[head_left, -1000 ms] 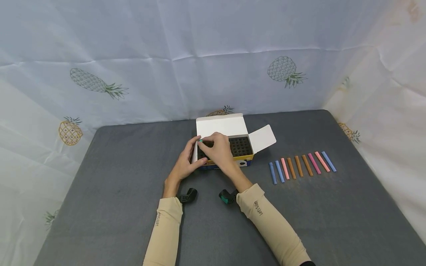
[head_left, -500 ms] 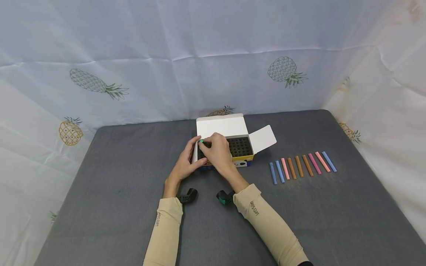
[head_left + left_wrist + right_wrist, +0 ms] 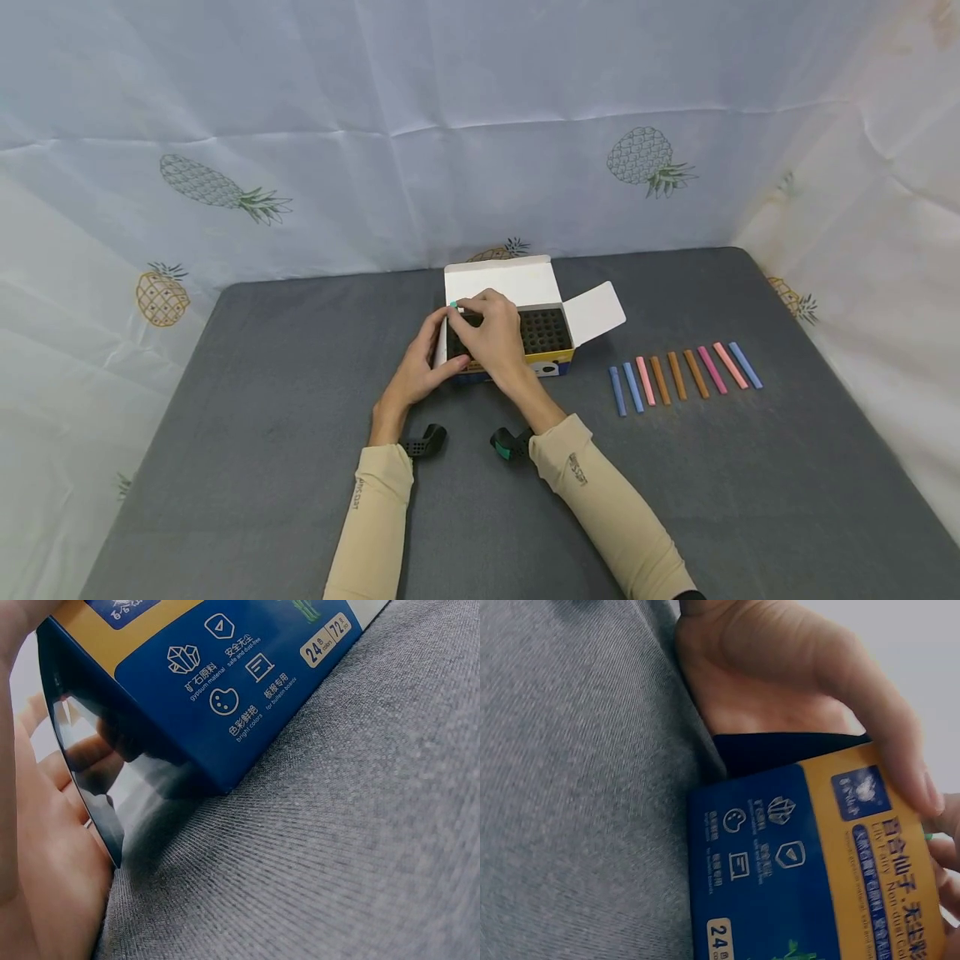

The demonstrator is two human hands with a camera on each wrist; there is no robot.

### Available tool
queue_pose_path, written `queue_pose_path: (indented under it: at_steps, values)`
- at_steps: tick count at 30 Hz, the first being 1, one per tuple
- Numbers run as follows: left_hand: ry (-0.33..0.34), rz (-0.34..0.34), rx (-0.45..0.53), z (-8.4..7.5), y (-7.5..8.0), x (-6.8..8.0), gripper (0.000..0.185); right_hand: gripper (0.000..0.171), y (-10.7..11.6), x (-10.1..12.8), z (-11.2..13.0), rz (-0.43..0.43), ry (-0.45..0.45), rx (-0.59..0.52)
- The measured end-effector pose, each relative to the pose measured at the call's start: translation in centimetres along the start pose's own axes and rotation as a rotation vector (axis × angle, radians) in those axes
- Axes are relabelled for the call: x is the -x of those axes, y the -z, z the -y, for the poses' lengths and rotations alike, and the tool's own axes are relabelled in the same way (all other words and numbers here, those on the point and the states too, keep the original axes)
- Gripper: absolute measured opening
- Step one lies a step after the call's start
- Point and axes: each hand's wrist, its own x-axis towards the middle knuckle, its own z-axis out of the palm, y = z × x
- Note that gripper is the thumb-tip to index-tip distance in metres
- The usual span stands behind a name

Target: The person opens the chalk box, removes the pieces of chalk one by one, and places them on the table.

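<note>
An open blue and yellow chalk box stands on the grey table, its dark slotted tray showing. My left hand grips the box's left end, thumb on the front and fingers on the side. My right hand reaches over the tray and pinches a green chalk at the box's far left corner. The left wrist view shows the box with my left palm against it. In the right wrist view the box has the left hand wrapped round its end.
Several chalk sticks in blue, pink and orange lie in a row to the right of the box. The box's white flaps stand open at the back and right. A pineapple-print cloth backs the table on three sides.
My right hand has risen a little at the box's far left corner, and the green chalk tip shows slightly higher. The left hand and the box have stayed put.
</note>
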Motion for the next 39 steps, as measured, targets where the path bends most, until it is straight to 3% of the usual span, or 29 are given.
queue_pose_path:
  at_steps: [10,18,28,39]
  values:
    - [-0.009,-0.002,-0.005,0.3,-0.1,0.1,0.081,0.026,-0.2,0.0,-0.5,0.028,-0.013,-0.053]
    - [0.026,-0.013,-0.018,0.1,-0.1,0.1,0.083,0.024,0.5,-0.4,-0.1,-0.023,0.047,-0.108]
    - [0.036,-0.005,-0.015,-0.1,-0.1,0.0,0.078,0.021,3.1,-0.4,1.4,-0.055,0.087,-0.146]
    - [0.091,-0.016,-0.045,-0.7,-0.4,-0.2,0.083,0.018,6.1,0.7,1.8,-0.091,0.123,-0.152]
